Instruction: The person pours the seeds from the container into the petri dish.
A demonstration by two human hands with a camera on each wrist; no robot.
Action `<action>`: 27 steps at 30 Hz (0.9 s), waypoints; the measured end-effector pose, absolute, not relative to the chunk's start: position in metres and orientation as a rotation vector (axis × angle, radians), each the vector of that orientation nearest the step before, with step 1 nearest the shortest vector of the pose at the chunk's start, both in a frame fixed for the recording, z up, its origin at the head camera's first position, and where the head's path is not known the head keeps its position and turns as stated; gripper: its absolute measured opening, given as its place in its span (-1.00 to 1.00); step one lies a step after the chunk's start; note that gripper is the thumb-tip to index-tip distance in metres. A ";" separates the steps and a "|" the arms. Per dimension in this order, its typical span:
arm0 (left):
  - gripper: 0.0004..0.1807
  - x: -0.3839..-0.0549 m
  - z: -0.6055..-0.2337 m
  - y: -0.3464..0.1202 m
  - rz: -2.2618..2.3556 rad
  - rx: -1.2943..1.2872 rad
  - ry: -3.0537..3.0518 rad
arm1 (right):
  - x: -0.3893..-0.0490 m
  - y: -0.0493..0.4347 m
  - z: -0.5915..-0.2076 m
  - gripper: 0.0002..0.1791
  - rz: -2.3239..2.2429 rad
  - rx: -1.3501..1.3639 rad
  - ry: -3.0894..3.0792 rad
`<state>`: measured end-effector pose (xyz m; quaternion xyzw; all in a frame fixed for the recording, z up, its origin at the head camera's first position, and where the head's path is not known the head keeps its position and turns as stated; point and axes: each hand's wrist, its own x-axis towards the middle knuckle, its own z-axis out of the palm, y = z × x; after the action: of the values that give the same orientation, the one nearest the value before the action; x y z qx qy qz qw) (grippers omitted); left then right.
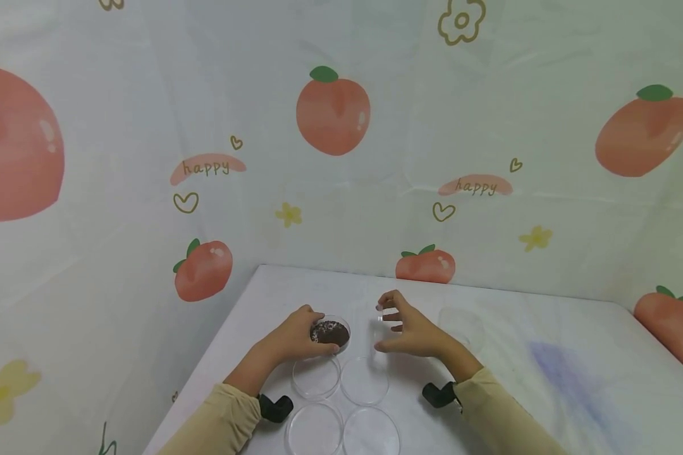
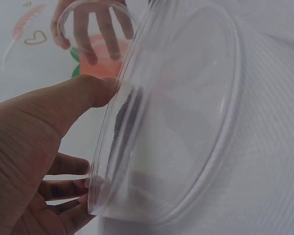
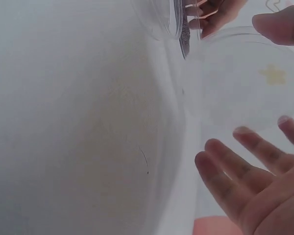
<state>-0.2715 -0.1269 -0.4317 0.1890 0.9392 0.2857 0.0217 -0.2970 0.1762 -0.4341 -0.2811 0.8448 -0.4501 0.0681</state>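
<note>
My left hand point(image 1: 298, 335) grips a clear petri dish point(image 1: 348, 339) at its rim, thumb on the near side and fingers on the far side. Dark, soil-like grains point(image 1: 331, 333) with white specks cover its bottom; in the left wrist view they show as a dark band point(image 2: 126, 117) through the wall. To the right, my right hand point(image 1: 410, 328) holds a round clear lid point(image 3: 245, 78) by its edge, tilted up on its side, between thumb and fingertips. In the left wrist view, the same lid point(image 2: 63, 22) appears beyond the dish.
Several clear petri dishes stand in a block nearer me, among them a front-left one point(image 1: 314, 430) and a back-right one point(image 1: 365, 381). Beyond my right wrist lies a faint clear round piece point(image 1: 469, 325). A bluish smear point(image 1: 575, 385) marks the white tabletop point(image 1: 506, 316) on the right.
</note>
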 end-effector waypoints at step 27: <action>-0.08 -0.271 -0.432 -0.127 0.893 0.551 2.905 | -0.298 0.172 -0.442 0.02 -1.207 -1.014 2.676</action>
<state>-0.2711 -0.1271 -0.4319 0.1782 0.9403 0.2889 0.0266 -0.2978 0.1716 -0.4416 -0.3264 0.8614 -0.3887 0.0178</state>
